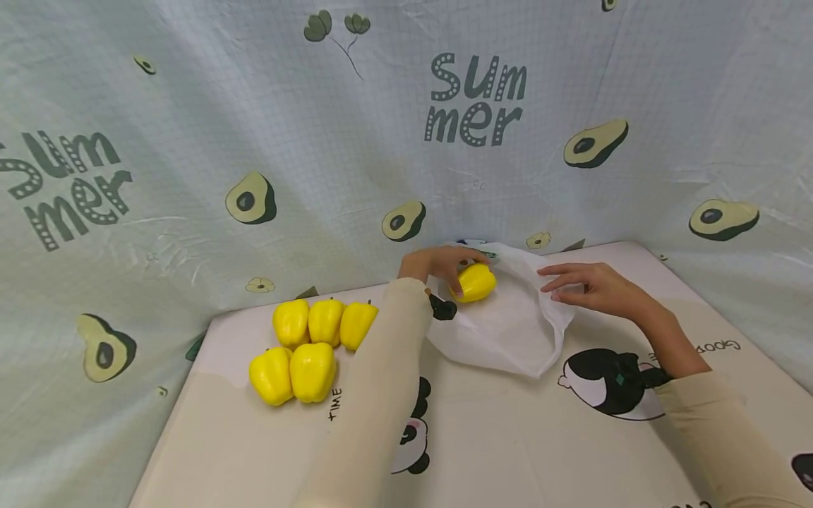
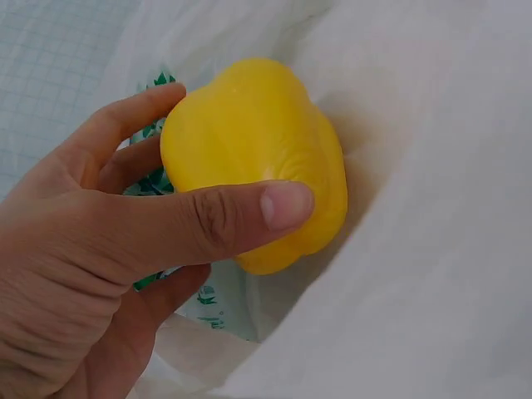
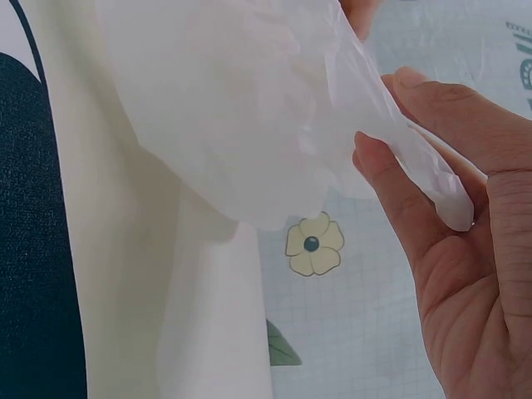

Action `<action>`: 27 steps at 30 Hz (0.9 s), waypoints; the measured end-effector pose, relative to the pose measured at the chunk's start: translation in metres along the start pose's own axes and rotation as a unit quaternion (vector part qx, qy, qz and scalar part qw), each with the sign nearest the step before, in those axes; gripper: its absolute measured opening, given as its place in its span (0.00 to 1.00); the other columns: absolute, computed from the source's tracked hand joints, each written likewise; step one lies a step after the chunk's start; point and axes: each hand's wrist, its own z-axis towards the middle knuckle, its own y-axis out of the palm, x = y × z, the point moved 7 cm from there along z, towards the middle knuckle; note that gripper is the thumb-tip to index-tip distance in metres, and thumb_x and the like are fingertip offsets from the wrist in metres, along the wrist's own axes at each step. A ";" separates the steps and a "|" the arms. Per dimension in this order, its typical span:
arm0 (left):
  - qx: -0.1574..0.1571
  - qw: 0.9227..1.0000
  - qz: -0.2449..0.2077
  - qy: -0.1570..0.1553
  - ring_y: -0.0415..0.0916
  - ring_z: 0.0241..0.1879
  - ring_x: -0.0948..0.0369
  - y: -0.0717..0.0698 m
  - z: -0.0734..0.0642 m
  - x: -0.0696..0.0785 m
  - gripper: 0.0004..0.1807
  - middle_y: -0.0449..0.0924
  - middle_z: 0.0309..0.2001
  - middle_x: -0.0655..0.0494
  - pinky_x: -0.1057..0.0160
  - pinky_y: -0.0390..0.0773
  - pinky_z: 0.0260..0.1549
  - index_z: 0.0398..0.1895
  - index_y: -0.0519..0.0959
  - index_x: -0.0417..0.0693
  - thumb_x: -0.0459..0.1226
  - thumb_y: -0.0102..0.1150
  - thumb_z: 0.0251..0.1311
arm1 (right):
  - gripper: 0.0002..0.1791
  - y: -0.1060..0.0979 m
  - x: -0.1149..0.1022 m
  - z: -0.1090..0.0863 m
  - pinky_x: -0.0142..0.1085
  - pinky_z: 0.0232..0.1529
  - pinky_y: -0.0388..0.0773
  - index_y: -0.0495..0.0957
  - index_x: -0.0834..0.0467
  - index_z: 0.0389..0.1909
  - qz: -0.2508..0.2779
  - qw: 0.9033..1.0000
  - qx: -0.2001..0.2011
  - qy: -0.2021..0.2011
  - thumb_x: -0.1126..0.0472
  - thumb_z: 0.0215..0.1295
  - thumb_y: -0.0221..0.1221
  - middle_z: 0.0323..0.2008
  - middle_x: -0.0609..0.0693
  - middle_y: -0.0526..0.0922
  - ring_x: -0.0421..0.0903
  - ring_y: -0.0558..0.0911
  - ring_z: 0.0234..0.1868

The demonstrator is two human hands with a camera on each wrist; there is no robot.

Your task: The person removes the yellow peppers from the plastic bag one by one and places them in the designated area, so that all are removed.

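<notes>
My left hand point(image 1: 444, 263) grips a yellow bell pepper point(image 1: 476, 283) at the mouth of a white plastic bag point(image 1: 508, 349). In the left wrist view the thumb lies across the front of the bell pepper point(image 2: 258, 133), and the other fingers wrap its far side. Opposite, my right hand point(image 1: 600, 289) holds the bag's right edge, keeping the mouth spread. The right wrist view shows the thin bag rim point(image 3: 366, 91) running between the fingers of that hand point(image 3: 465, 291). The bag's inside is partly hidden by the left hand and the bell pepper.
Several more yellow bell peppers point(image 1: 312, 372) stand in two rows on the left of the table, one partly covered by my left sleeve point(image 1: 381, 395). The pale printed tablecloth point(image 1: 508, 437) reaches back to a hanging curtain point(image 1: 330, 155) with avocado prints.
</notes>
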 end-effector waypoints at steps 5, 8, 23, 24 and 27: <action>0.010 1.000 -0.017 0.008 0.60 0.69 0.54 0.002 0.000 -0.004 0.46 0.59 0.75 0.52 0.56 0.62 0.72 0.76 0.65 0.56 0.29 0.74 0.54 | 0.13 0.001 0.000 0.000 0.29 0.42 0.82 0.90 0.50 0.44 -0.006 1.000 0.001 0.000 0.66 0.60 0.70 0.57 0.53 0.84 0.49 0.84 0.50; 0.014 0.999 -0.031 0.011 0.61 0.67 0.54 0.003 0.000 -0.005 0.46 0.59 0.75 0.52 0.56 0.63 0.71 0.76 0.66 0.56 0.29 0.75 0.54 | 0.13 0.000 0.000 -0.001 0.29 0.41 0.82 0.90 0.49 0.44 -0.006 1.000 0.001 0.002 0.66 0.60 0.70 0.57 0.53 0.84 0.50 0.84 0.50; -0.005 1.000 -0.002 0.029 0.64 0.65 0.58 -0.002 -0.004 0.016 0.42 0.64 0.73 0.57 0.62 0.69 0.66 0.73 0.69 0.60 0.40 0.78 0.54 | 0.11 0.003 0.005 -0.003 0.27 0.43 0.81 0.89 0.52 0.46 -0.017 1.000 -0.008 0.025 0.64 0.63 0.69 0.58 0.54 0.84 0.52 0.82 0.52; -0.009 0.999 -0.003 0.033 0.64 0.64 0.57 -0.003 -0.005 0.018 0.42 0.64 0.73 0.56 0.61 0.69 0.65 0.73 0.69 0.60 0.41 0.78 0.54 | 0.11 0.003 0.005 -0.004 0.27 0.44 0.80 0.89 0.52 0.46 -0.016 1.000 -0.008 0.025 0.64 0.63 0.69 0.58 0.54 0.84 0.53 0.82 0.53; -0.017 0.998 -0.020 0.050 0.67 0.65 0.54 -0.005 -0.010 0.026 0.43 0.63 0.74 0.56 0.62 0.72 0.64 0.74 0.67 0.59 0.41 0.77 0.55 | 0.11 0.003 0.004 -0.004 0.24 0.46 0.79 0.89 0.53 0.46 -0.015 1.000 -0.006 0.021 0.65 0.63 0.69 0.58 0.55 0.84 0.55 0.82 0.54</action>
